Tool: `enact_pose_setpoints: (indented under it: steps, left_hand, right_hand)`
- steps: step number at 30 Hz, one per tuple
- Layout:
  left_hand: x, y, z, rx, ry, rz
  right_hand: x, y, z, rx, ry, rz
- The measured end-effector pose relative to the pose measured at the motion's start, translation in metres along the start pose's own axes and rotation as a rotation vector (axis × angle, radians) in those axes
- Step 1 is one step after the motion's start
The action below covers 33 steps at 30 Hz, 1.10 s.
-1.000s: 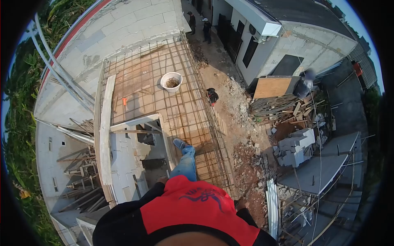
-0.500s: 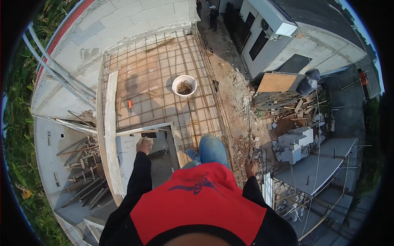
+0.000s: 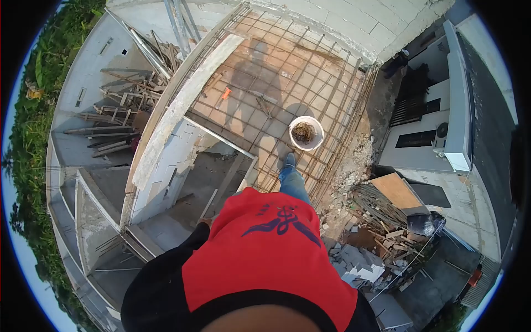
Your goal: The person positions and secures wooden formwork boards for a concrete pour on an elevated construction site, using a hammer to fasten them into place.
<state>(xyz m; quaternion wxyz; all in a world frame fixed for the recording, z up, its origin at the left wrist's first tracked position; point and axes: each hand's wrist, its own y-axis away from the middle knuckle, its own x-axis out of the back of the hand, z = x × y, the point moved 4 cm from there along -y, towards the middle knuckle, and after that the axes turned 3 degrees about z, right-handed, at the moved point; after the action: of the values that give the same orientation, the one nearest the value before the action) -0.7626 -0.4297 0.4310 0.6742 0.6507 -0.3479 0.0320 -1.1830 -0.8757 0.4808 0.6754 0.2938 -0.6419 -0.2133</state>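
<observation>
Fingers: cannot tell how they're set. Only a sliver of the left hand [image 3: 206,221] peeks out beside the red shirt, too little to say whether the fingers are spread or pressed together.
Right hand: out of sight, hidden somewhere behind the torso.
Left sleeve: black, running down the lower left of the view from that sliver of hand.
Shirt: the red shirt [image 3: 265,260] with a dark blue print fills the bottom middle and blocks most of what lies below.
Leg: one leg in blue jeans [image 3: 293,185] stretches forward, the shoe [image 3: 289,161] planted on the rebar mesh [image 3: 310,83].
Bucket: a white bucket [image 3: 306,133] sits on the mesh just ahead of the shoe, with a tangle of brownish wire or scrap inside.
Mesh: a rusty steel grid laid over brown formwork boards, with the person's shadow thrown across it.
Orange item: a small orange object [image 3: 224,93] lies on the mesh, well apart from the bucket, to its left.
Opening: a stairwell opening [image 3: 204,182] drops away beside the leg, closest to the glimpsed hand.
Plank: a long pale plank [image 3: 182,110] runs along the slab's left edge.
Below right: rubble and a timber pile [image 3: 381,221] on the ground.
</observation>
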Motion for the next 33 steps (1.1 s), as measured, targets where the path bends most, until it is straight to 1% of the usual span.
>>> enact_pose_setpoints:
  steps: [2, 3, 4, 5, 6, 7, 8, 9, 10, 11, 13, 15, 16, 17, 18, 19, 21, 22, 23, 24, 25, 27, 28, 29, 30, 31, 32, 33]
  left_hand:
    - [0.034, 0.012, 0.036, -0.092, -0.069, -0.049]
    - [0.066, 0.006, 0.053, -0.027, 0.172, 0.027]
    - [0.098, -0.006, 0.075, -0.050, 0.156, 0.128]
    - [0.147, -0.008, 0.100, 0.009, 0.203, 0.231]
    - [0.188, 0.004, 0.111, 0.216, 0.860, 0.427]
    - [0.209, -0.012, 0.124, 0.135, 1.029, 0.582]
    - [0.247, -0.006, 0.140, 0.113, 0.963, 0.665]
    - [0.266, -0.003, 0.146, 0.102, 0.899, 0.713]
    - [0.286, -0.002, 0.148, 0.085, 0.833, 0.773]
    - [0.306, 0.010, 0.147, 0.112, 0.852, 0.792]
    - [0.325, 0.026, 0.145, 0.222, 1.398, 0.498]
    - [0.286, -0.009, 0.131, 0.390, 1.808, 0.335]
    - [0.251, -0.041, 0.119, 0.411, 1.611, 0.399]
    - [0.228, -0.061, 0.117, 0.354, 1.252, 0.355]
    - [0.207, -0.080, 0.114, 0.306, 0.891, 0.337]
    - [0.202, -0.093, 0.124, 0.175, 0.374, 0.226]
    - [0.209, -0.093, 0.140, 0.175, 0.393, 0.077]
    - [0.209, -0.103, 0.144, 0.183, 0.452, 0.042]
    - [0.214, -0.115, 0.149, 0.169, 0.523, 0.049]
    - [0.219, -0.128, 0.150, 0.164, 0.597, 0.067]
    - [0.225, -0.144, 0.146, 0.145, 0.686, 0.096]
    - [0.260, -0.164, 0.127, 0.123, 0.754, 0.235]
    - [0.279, -0.172, 0.114, 0.095, 0.773, 0.352]
    - [0.299, -0.175, 0.096, 0.097, 0.824, 0.480]
    - [0.334, -0.168, 0.068, 0.340, 1.649, 0.425]
    - [0.394, -0.148, 0.038, 0.509, 1.952, 0.388]
    - [0.416, -0.159, 0.011, 0.525, 2.192, 0.455]
    - [0.432, -0.175, -0.015, 0.424, 2.465, 0.618]
  right_hand:
    - [0.044, -0.050, -0.017, 0.040, 0.012, -0.008]
    - [0.065, -0.078, -0.029, 0.059, 0.005, 0.008]
    - [0.087, -0.108, -0.042, 0.081, -0.010, 0.038]
    - [0.109, -0.138, -0.053, 0.100, -0.025, 0.063]
    - [0.136, -0.171, -0.062, 0.124, -0.047, 0.092]
    - [0.162, -0.206, -0.078, 0.146, -0.092, 0.127]
    - [0.194, -0.247, -0.089, 0.152, -0.222, 0.157]
    - [0.221, -0.284, -0.103, 0.170, -0.324, 0.188]
    - [0.281, -0.278, -0.148, 0.151, -0.405, 0.213]
    - [0.321, -0.271, -0.187, 0.131, -0.490, 0.239]
    - [0.368, -0.299, -0.237, 0.207, -0.731, 0.221]
    - [0.402, -0.286, -0.300, 0.202, -0.967, 0.180]
    - [0.410, -0.290, -0.323, 0.207, -0.939, 0.238]
    - [0.416, -0.284, -0.349, 0.297, -0.898, 0.283]
    - [0.419, -0.275, -0.375, 0.284, -0.817, 0.326]
    - [0.418, -0.264, -0.402, 0.267, -0.736, 0.372]
    - [0.411, -0.238, -0.459, 0.355, -0.502, 0.502]
    - [0.394, -0.254, -0.480, 0.552, -0.234, 0.705]
    - [0.374, -0.272, -0.494, 0.739, 0.059, 0.890]
    - [0.374, -0.268, -0.517, 0.581, -0.191, 0.627]
    - [0.362, -0.255, -0.557, 0.433, -0.421, 0.340]
    - [0.350, -0.230, -0.621, 0.325, -0.215, 0.351]
    - [0.336, -0.254, -0.636, 0.429, -0.038, 0.375]
    - [0.324, -0.289, -0.643, 0.595, 0.205, 0.426]
    - [0.310, -0.318, -0.659, 0.755, 0.443, 0.457]
    - [0.302, -0.343, -0.679, 0.889, 0.619, 0.482]
    - [0.301, -0.340, -0.709, 1.015, 0.895, 0.420]
    - [0.312, -0.327, -0.740, 1.046, 0.918, 0.413]
